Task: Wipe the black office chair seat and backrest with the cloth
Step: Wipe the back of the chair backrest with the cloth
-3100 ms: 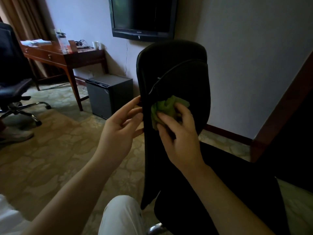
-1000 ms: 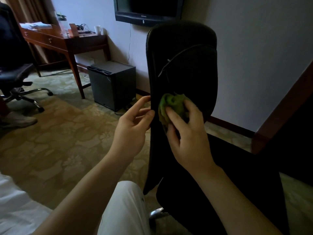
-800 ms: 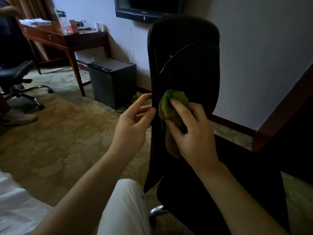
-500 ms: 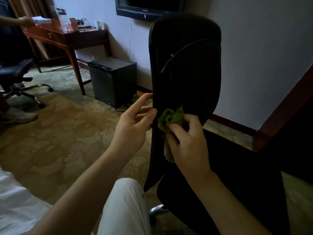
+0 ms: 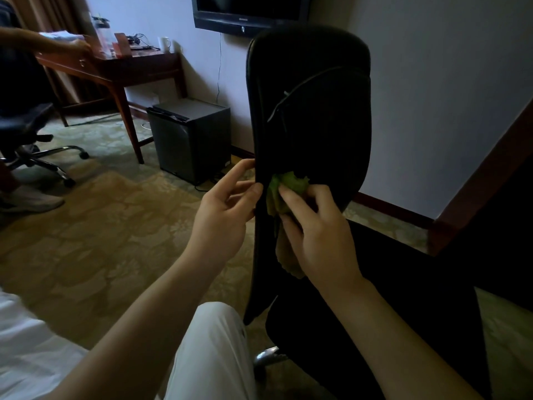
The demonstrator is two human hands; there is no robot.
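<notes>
The black office chair stands right in front of me, its tall backrest upright and its seat dark at the lower right. My right hand grips a bunched green cloth and presses it against the lower left part of the backrest. My left hand rests its fingertips on the backrest's left edge, fingers relaxed, holding nothing.
A small dark fridge stands by the wall left of the chair, beside a wooden desk. Another person's arm reaches over the desk; their office chair and shoe are at far left. A TV hangs above.
My right hand has rubbed the cloth down the backrest from mid-height to its lower part, with small up-and-down strokes. My left hand stays at the backrest's edge. A person's arm has appeared at the desk.
</notes>
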